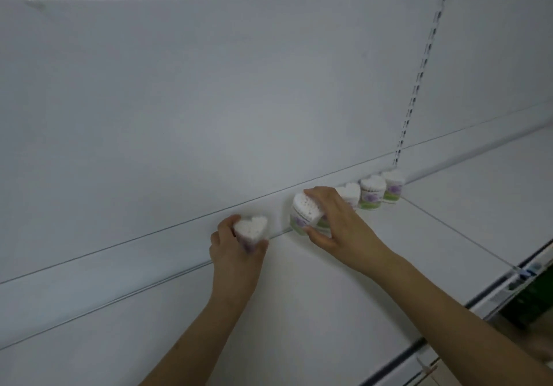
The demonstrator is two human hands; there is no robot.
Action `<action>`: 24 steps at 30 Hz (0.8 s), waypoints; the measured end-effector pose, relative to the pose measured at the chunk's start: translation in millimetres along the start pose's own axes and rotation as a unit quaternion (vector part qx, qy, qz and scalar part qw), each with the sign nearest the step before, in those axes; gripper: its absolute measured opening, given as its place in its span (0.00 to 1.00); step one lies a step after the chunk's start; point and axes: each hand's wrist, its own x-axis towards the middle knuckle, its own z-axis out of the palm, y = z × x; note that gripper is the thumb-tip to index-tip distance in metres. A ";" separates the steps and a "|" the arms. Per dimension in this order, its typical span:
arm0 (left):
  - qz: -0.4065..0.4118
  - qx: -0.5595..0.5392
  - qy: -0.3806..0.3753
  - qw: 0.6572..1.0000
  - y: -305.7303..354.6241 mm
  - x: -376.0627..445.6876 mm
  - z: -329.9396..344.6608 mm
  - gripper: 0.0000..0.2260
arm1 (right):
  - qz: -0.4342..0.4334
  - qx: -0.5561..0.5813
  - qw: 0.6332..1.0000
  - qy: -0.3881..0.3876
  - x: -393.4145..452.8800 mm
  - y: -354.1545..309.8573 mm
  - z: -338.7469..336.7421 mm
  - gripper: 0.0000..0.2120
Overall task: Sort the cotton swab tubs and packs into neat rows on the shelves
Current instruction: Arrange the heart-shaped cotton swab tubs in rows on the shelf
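Tubs gripped, one in left hand (236, 245), one in right hand (332, 224): set flush against back panel (209, 101), touching row at centre right.

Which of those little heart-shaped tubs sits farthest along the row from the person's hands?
The tub at the far right end, right below the slotted wall rail. Neither hand touches it, and two other free tubs stand between it and the right hand.
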 end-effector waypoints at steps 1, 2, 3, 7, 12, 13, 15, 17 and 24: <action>-0.002 0.006 0.011 1.000 1.2 -0.3 2.9 0.30 | -0.010 -0.006 1.000 -0.008 4.4 5.6 0.3 0.26; 0.000 0.012 0.023 1.000 1.2 -0.9 6.6 0.31 | -0.021 -0.011 1.000 -0.014 8.5 10.9 0.7 0.26; -0.001 0.020 0.034 0.999 0.4 -1.9 11.0 0.32 | -0.031 -0.011 0.999 -0.018 12.8 16.0 1.6 0.26; -0.042 0.018 0.058 0.997 0.2 -11.4 25.3 0.34 | -0.075 -0.002 0.997 -0.024 21.4 29.3 8.1 0.25; -0.047 0.060 0.065 0.995 -2.3 -23.2 35.6 0.28 | -0.130 -0.061 0.990 -0.014 14.8 46.1 21.9 0.25; -0.046 0.070 0.064 0.994 -3.4 -24.8 36.8 0.27 | -0.136 -0.078 0.988 0.001 13.4 48.6 24.8 0.25; -0.033 0.097 0.062 0.993 -4.2 -27.5 38.5 0.26 | -0.152 -0.112 0.981 0.033 13.3 53.3 30.6 0.27; -0.025 0.116 0.058 0.991 -5.6 -28.2 39.5 0.27 | -0.158 -0.138 0.976 0.053 15.0 57.5 33.6 0.29; -0.031 0.079 0.062 0.994 -1.3 -30.2 38.8 0.30 | -0.098 -0.120 0.986 0.054 11.9 67.4 33.5 0.23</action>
